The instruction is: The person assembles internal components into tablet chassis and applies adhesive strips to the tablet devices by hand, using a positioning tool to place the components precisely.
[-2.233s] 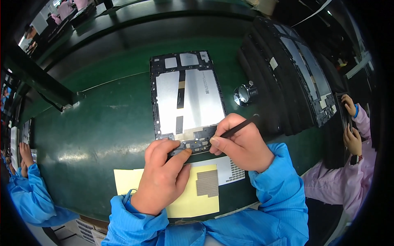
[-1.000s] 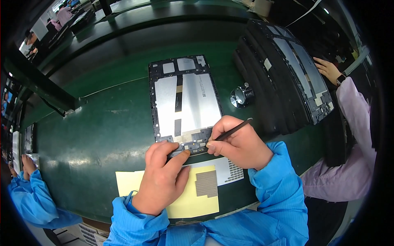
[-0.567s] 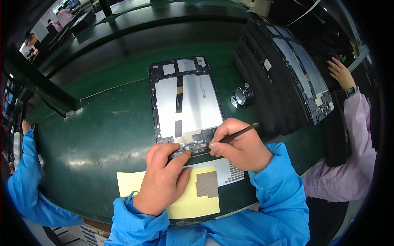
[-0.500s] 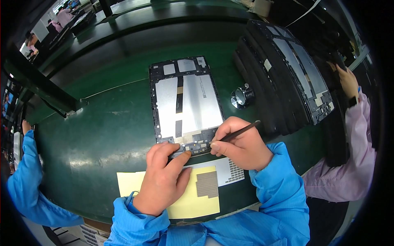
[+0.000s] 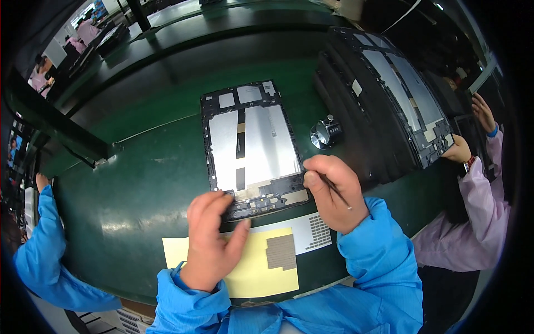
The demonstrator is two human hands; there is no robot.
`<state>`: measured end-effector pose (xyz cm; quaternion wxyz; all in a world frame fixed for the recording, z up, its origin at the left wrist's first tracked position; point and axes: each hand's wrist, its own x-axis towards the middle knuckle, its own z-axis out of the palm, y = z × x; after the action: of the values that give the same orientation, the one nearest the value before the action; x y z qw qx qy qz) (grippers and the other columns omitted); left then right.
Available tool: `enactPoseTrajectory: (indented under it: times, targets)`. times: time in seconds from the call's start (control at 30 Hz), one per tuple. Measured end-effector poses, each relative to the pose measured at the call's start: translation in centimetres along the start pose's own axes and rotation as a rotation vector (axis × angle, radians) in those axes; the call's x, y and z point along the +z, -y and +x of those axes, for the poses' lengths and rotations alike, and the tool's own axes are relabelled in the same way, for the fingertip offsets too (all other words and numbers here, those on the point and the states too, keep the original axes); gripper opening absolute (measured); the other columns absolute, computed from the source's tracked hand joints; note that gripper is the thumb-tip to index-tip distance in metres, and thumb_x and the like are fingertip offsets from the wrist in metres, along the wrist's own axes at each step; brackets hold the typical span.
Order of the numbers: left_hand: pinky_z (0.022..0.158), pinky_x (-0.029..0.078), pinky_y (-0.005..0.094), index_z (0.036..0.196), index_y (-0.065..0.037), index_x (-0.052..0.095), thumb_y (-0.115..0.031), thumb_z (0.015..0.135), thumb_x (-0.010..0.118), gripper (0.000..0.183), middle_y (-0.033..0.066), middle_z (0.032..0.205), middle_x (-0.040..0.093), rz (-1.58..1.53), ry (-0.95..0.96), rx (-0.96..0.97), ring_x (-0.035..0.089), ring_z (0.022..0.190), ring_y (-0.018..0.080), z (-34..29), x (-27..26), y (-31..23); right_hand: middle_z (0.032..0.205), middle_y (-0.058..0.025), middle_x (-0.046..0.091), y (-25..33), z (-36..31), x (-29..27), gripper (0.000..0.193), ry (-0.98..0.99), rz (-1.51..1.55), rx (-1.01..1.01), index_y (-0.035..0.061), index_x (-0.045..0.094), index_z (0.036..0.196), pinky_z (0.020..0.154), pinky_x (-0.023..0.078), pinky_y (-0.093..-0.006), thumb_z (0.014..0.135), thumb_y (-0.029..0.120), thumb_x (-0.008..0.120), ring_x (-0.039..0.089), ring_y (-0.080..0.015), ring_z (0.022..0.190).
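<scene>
A tablet chassis [image 5: 258, 139] with silver plates and a black frame lies on the green bench in front of me. My left hand [image 5: 214, 239] rests its fingertips on the lower left corner of the chassis, thumb held apart. At the lower right edge of the chassis is my right hand [image 5: 335, 192], thumb and forefinger pinched together. It holds slim dark tweezers [image 5: 338, 195], which slant back across the palm. Whether the pinch also touches the frame's edge, I cannot tell. Below the chassis lie a yellow sheet [image 5: 245, 281] with a grey-brown patch and a white sheet [image 5: 303, 234] of small dark stickers.
A tall stack of similar chassis [image 5: 384, 106] stands at the right, with a co-worker's hand [image 5: 458, 149] at its lower corner. A round metal counter [image 5: 326, 133] sits beside the stack. Another co-worker's blue sleeve [image 5: 41, 234] is at the far left. A dark post [image 5: 55, 117] rises at the left.
My right hand has moved right and up, off the lower strip, and the tweezers have turned back into the palm. My left hand has slid left to the corner. A co-worker's hand has reached the stack.
</scene>
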<state>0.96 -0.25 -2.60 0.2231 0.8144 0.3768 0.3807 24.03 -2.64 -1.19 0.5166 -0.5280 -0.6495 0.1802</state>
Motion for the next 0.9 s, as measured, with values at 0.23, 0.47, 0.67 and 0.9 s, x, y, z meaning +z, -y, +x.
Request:
enactPoseTrajectory:
  times: [0.23, 0.47, 0.67, 0.9]
  targets:
    - [0.097, 0.044, 0.0333, 0.128, 0.009, 0.04, 0.006, 0.085, 0.06, 0.047, 0.0208, 0.128, 0.044, -0.571, -0.098, -0.4, 0.05, 0.117, 0.0247, -0.1, 0.4, 1.5, 0.092, -0.0153, 0.057, -0.8, 0.0, 0.8, 0.015, -0.014, -0.104, 0.12, -0.0004, 0.055, 0.101, 0.074, 0.048, -0.0338, 0.087, 0.002, 0.062, 0.058, -0.0274, 0.082]
    - [0.099, 0.041, 0.0368, 0.128, 0.004, 0.04, 0.0, 0.079, 0.069, 0.057, 0.0227, 0.129, 0.043, -0.134, -0.036, -0.158, 0.046, 0.119, 0.031, -0.7, 0.6, 1.4, 0.092, -0.0125, 0.059, 1.9, 0.1, -0.3, 0.012, -0.002, 0.076, 0.022, -0.0007, 0.063, 0.096, 0.076, 0.048, -0.0324, 0.085, 0.003, 0.066, 0.059, -0.024, 0.084]
    - [0.097, 0.04, 0.0415, 0.119, 0.001, 0.051, -0.004, 0.073, 0.073, 0.051, 0.0215, 0.127, 0.045, 0.016, 0.005, -0.093, 0.045, 0.116, 0.036, -0.3, 0.5, 0.3, 0.09, -0.0094, 0.059, 1.5, 0.4, -0.8, 0.006, 0.281, 0.336, 0.235, -0.0022, 0.063, 0.091, 0.073, 0.048, -0.0262, 0.085, 0.0, 0.064, 0.058, -0.0135, 0.081]
    - [0.098, 0.037, 0.046, 0.118, 0.001, 0.052, -0.004, 0.069, 0.075, 0.054, 0.0224, 0.127, 0.043, 0.092, 0.064, -0.066, 0.042, 0.116, 0.0401, -0.2, 0.5, 0.2, 0.086, -0.0066, 0.06, 0.9, 0.3, -0.2, 0.011, 0.333, 0.413, 0.358, -0.001, 0.056, 0.09, 0.07, 0.049, -0.0245, 0.084, -0.001, 0.066, 0.057, -0.0094, 0.08]
